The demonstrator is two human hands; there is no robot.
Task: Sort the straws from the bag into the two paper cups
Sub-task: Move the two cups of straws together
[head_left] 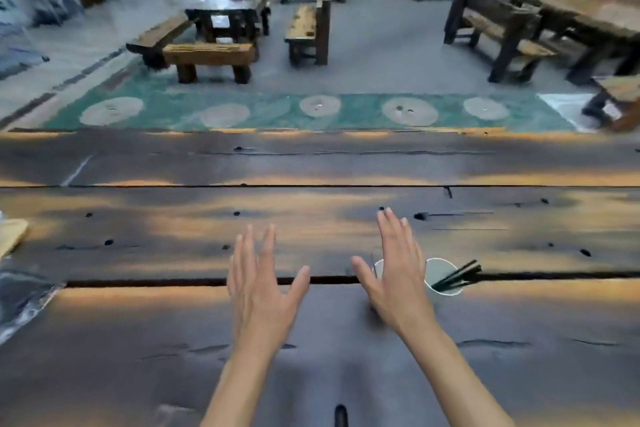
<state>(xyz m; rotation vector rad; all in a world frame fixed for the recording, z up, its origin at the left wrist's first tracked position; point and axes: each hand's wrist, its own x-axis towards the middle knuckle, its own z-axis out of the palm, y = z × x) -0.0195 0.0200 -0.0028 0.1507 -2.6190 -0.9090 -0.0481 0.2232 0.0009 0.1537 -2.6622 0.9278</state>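
Note:
My left hand (260, 282) and my right hand (398, 270) hover flat over the dark wooden table (311, 163), fingers spread, holding nothing. A white paper cup (439, 284) stands just right of my right hand with several black straws (457, 276) leaning out toward the right. A second white cup (378, 269) shows only a sliver of rim; my right hand covers the rest. At the table's left edge lies a clear plastic bag (24, 302).
A pale flat object (10, 234) sits at the far left of the table. Beyond the far table edge the floor has a green strip (277, 111) with round wooden discs, and wooden benches (308, 28) and tables stand further back.

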